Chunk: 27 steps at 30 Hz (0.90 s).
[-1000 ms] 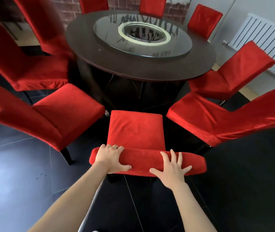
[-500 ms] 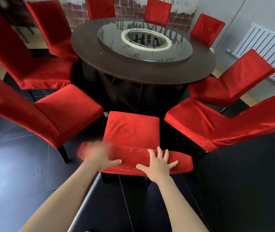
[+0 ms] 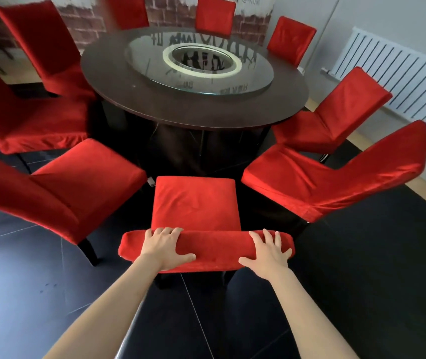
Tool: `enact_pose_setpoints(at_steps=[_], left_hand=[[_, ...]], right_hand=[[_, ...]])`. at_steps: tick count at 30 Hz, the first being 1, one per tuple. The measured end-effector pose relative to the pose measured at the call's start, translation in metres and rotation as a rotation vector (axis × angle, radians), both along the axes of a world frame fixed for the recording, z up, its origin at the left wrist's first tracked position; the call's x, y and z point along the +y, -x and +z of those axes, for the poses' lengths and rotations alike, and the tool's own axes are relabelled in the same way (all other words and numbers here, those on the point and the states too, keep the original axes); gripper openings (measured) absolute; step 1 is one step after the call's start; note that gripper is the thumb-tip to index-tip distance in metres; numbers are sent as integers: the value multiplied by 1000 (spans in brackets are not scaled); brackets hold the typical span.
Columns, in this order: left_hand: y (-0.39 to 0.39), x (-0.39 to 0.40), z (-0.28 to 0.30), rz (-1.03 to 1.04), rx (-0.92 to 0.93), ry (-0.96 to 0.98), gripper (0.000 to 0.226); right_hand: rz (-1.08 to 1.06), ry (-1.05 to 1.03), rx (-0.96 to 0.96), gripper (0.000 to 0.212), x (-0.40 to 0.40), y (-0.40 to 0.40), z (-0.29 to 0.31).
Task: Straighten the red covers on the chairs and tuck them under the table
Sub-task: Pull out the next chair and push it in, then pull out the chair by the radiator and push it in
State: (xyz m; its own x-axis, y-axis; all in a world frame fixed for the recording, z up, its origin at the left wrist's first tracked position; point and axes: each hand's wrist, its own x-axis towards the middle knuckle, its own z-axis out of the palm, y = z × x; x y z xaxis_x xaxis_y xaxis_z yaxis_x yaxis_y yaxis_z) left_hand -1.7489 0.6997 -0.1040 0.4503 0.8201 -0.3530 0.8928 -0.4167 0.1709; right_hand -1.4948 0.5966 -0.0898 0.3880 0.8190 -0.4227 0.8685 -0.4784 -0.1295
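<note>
Both hands on chair back [image 3: 214, 248]: left hand [image 3: 164, 248] grips it, right hand [image 3: 267, 255] lies splayed flat; table [image 3: 206, 117] beyond fingertips.

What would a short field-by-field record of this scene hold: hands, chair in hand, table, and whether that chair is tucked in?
left hand: grips the top of the backrest, thumb on the near side
right hand: rests spread on the same backrest
chair in hand: red cover, seat faces the table
table: round, dark, with a glass turntable
tucked in: not yet, whole seat showing
</note>
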Motion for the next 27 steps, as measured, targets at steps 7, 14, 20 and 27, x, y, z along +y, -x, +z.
enact_pose_setpoints(at_steps=[7,14,20,27], left_hand=[[-1,6,-4,-32,33,12,96],[-3,9,-6,-43,44,-7,95],[-6,8,-3,-34,45,18,94],[-23,8,7,27,-122,-8,85]], right_hand=[[-17,-24,43,76,4,1,-8],[-13,-40,69,76,8,-5,-9],[-34,-87,61,78,2,-3,-8],[-97,-154,-28,99,-13,-41,15]])
